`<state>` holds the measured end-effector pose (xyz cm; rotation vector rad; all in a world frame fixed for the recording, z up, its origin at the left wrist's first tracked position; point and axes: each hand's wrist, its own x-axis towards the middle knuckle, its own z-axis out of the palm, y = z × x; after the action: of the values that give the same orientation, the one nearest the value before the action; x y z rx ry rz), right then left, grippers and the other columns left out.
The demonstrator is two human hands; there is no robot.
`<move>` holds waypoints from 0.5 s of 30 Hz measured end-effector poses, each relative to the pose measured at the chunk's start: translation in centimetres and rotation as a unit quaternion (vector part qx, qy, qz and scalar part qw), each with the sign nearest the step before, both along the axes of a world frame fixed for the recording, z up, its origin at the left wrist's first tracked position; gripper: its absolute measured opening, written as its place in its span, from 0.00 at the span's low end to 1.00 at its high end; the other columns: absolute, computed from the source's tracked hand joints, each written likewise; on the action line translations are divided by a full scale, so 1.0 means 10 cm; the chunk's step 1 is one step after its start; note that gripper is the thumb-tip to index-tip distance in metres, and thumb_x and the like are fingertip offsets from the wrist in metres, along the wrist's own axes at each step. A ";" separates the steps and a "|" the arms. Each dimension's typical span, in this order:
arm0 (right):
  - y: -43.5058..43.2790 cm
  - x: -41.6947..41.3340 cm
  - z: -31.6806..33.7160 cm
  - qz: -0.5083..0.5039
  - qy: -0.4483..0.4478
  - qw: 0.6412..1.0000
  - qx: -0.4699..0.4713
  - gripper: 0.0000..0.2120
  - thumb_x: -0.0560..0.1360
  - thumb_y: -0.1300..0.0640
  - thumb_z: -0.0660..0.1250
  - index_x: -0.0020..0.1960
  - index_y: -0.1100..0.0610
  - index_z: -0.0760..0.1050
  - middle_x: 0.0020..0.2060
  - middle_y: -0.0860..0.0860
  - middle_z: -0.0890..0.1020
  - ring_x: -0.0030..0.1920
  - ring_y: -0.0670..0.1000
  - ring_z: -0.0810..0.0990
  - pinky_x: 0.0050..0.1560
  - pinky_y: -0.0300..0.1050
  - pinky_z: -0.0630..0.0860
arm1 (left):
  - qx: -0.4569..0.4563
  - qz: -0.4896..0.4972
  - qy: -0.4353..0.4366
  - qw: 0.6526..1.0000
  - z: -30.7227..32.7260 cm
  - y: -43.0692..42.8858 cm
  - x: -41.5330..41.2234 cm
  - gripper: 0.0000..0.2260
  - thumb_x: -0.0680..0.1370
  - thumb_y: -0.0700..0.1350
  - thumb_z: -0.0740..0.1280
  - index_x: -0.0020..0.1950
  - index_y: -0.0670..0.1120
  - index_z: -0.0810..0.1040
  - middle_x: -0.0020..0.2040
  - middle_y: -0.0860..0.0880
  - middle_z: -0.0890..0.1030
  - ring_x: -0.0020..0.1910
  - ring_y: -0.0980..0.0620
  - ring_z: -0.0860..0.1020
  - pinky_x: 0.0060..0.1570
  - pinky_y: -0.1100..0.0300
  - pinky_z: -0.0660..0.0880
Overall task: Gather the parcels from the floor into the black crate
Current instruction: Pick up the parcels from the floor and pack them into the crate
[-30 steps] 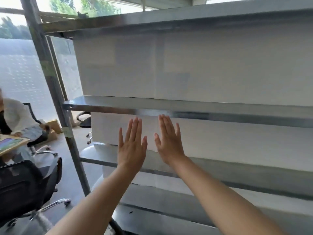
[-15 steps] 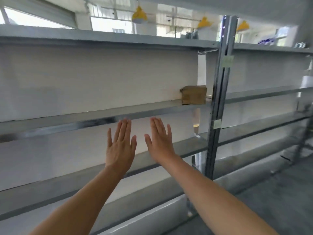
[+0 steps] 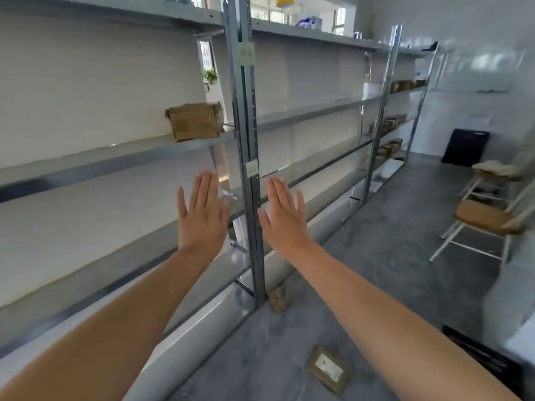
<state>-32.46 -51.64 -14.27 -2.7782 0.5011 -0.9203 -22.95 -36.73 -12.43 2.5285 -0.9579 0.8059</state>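
My left hand (image 3: 201,214) and my right hand (image 3: 283,215) are raised in front of me, fingers straight, holding nothing. Below my right forearm a flat brown parcel with a white label (image 3: 328,371) lies on the grey floor. A smaller brown parcel (image 3: 278,300) leans at the foot of the metal shelf post (image 3: 246,134). A black crate (image 3: 466,146) stands against the far wall. Part of another black crate (image 3: 480,353) shows at the lower right, behind my right arm.
Long grey metal shelving (image 3: 115,157) runs along the left, with a cardboard box (image 3: 195,120) on one shelf and several boxes (image 3: 389,124) at the far end. Two wooden chairs (image 3: 486,215) stand on the right. The floor stretches between shelving and chairs.
The view has swung right along the shelving, bringing the floor, the parcels, chairs and black crate into sight. Both hands stay raised and flat, now a little farther apart.
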 end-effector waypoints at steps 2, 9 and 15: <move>-0.27 -0.22 -0.08 -0.035 0.024 0.999 0.010 0.30 0.84 0.49 0.49 0.81 0.58 0.41 0.80 0.51 0.45 0.79 0.49 0.39 0.77 0.59 0.39 | 0.011 -0.027 0.011 1.000 -0.09 -0.29 -0.12 0.26 0.84 0.52 0.41 0.81 0.47 0.42 0.81 0.50 0.43 0.79 0.53 0.40 0.77 0.45 0.38; -0.89 -0.80 -0.52 -0.141 0.060 0.988 0.034 0.30 0.84 0.49 0.49 0.81 0.58 0.42 0.80 0.50 0.45 0.79 0.48 0.41 0.78 0.59 0.40 | 0.058 -0.081 0.016 0.995 -0.54 -0.95 -0.26 0.26 0.85 0.52 0.43 0.81 0.46 0.42 0.81 0.50 0.43 0.79 0.53 0.41 0.77 0.46 0.39; -1.30 -1.04 -0.82 -0.208 0.083 0.974 0.041 0.31 0.84 0.48 0.49 0.81 0.57 0.41 0.80 0.50 0.45 0.79 0.48 0.41 0.78 0.58 0.39 | 0.068 -0.156 0.039 0.985 -0.83 -1.56 -0.21 0.26 0.84 0.51 0.45 0.81 0.45 0.44 0.81 0.50 0.46 0.80 0.53 0.43 0.77 0.44 0.41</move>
<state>-42.85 -64.64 -22.49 -2.7361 1.1531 -0.7176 -25.10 -52.28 -20.73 2.4109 -1.3788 0.5597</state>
